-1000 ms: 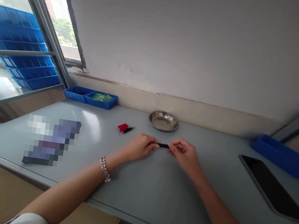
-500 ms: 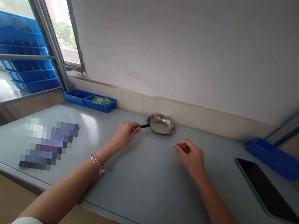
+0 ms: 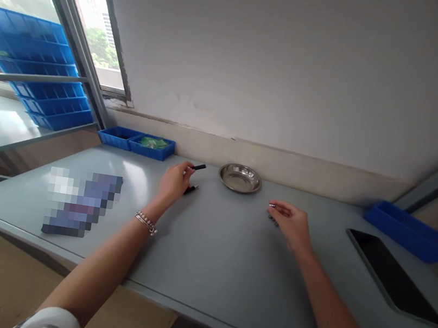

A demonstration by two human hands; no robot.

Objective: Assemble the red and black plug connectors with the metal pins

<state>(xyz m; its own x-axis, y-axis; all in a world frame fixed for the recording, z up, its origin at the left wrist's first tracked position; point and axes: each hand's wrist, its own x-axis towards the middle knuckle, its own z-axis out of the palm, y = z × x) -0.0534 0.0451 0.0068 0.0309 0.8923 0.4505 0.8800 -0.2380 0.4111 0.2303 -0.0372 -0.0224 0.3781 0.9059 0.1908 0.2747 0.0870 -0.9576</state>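
My left hand (image 3: 175,182), wearing a beaded bracelet, is closed in a pinch on a slim black pen-like stick (image 3: 199,167) pointing right. Just below those fingers shows a second short black piece with a pale pointed tip (image 3: 191,189); whether the hand holds it or it lies on the table, I cannot tell. To the right, my right hand (image 3: 290,224) pinches a small silvery piece (image 3: 271,205) at its fingertips. Under that hand is a small dark thing (image 3: 273,221), partly hidden. A shallow round metal dish (image 3: 240,180) stands between and beyond both hands.
Two blue bins (image 3: 151,149) stand at the back left, one with green packets. On the right lie a blue tray (image 3: 410,232) and a black-screened tablet or phone (image 3: 391,275). A blurred-out item (image 3: 85,204) lies left. Stacked blue bins (image 3: 51,73) fill a side shelf.
My left hand has drawn back left from the dish, and the lower black piece now shows. My right hand has shifted right; a silvery piece is now visible in its fingers.
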